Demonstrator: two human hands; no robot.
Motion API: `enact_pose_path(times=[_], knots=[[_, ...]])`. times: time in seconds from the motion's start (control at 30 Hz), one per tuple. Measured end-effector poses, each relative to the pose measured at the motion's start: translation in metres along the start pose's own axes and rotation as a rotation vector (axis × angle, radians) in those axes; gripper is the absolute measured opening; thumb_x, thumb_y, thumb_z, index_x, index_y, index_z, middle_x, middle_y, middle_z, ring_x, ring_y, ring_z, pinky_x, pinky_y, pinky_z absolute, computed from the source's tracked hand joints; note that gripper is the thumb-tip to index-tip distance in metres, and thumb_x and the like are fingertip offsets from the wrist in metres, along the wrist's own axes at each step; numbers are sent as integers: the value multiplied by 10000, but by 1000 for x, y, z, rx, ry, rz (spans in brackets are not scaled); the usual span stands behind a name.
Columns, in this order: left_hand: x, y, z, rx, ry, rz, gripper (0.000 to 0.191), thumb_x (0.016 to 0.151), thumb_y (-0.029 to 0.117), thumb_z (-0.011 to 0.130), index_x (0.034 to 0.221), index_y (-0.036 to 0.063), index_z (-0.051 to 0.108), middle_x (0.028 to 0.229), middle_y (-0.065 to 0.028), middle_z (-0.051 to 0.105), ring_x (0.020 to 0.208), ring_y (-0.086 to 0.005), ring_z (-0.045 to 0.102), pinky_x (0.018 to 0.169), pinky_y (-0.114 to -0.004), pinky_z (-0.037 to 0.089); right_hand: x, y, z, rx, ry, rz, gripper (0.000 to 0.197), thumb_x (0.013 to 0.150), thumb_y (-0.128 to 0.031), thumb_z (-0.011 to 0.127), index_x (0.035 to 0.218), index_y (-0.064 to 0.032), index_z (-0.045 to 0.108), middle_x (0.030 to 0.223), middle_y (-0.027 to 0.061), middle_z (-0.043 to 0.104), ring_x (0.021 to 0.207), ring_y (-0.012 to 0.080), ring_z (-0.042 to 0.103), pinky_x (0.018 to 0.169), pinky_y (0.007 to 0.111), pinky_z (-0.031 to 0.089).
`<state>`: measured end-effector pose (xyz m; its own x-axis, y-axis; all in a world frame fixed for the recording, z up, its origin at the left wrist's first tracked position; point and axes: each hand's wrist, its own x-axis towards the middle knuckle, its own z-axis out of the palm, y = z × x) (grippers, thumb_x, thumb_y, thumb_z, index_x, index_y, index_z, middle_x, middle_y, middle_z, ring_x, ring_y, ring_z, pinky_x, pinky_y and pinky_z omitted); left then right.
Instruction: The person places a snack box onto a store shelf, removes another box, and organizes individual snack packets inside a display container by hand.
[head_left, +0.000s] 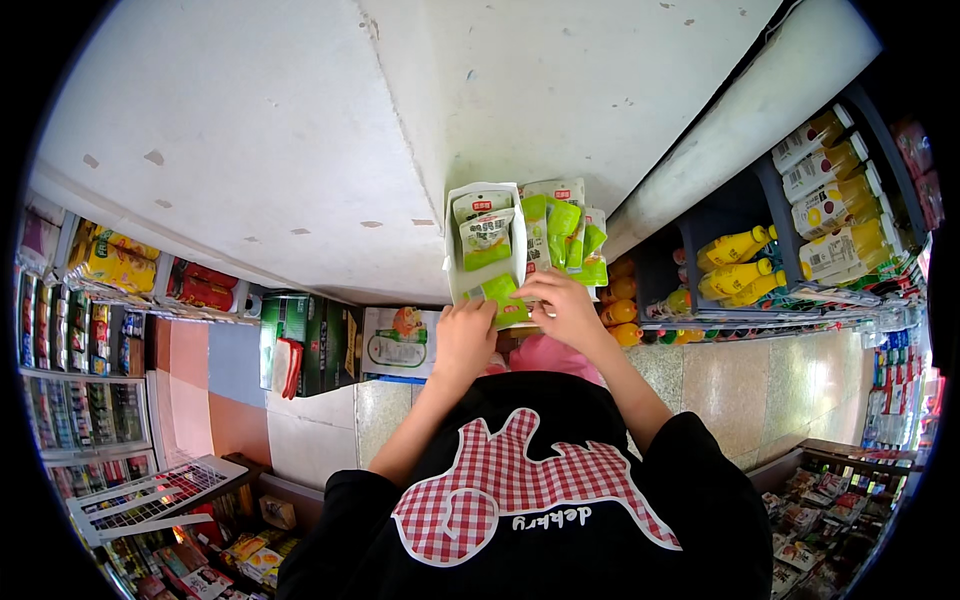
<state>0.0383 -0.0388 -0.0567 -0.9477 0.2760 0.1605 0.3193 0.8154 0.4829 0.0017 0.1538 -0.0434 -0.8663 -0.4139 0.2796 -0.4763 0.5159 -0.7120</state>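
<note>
My left hand grips the left side of a green snack packet near the front end of an open white cardboard box. At the packet's right edge, my right hand has its fingers bent and pinches it. Inside the box, green-and-white snack packets overlap one another at the far end. Several similar packets lie in a loose pile just right of the box, beyond my right hand.
Chipped white panels rise around the box. A pale pipe slants along the right, beside shelves of yellow bottles. Green cartons stand at left. Behind me are racks of packaged goods and a wire shelf.
</note>
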Motion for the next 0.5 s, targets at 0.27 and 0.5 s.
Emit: enact_pose_path(times=[0.27,0.5], knots=[[41,-15,-11,-35,184,-3,63,732,27,630,787,44,606,797,-95,604,800,-328,588,702,-439,473,30,5,14,-146,-31,-112,177,713,-49,676,889,-69,683,850,80,619,828,277,617,707,371,509],[59,-5,-14,29,519,13,127,777,25,608,902,38,588,895,-124,576,870,-331,567,701,-448,466,76,26,19,-146,111,-40,31,732,-45,653,754,-24,643,765,112,629,738,325,625,644,424,504]])
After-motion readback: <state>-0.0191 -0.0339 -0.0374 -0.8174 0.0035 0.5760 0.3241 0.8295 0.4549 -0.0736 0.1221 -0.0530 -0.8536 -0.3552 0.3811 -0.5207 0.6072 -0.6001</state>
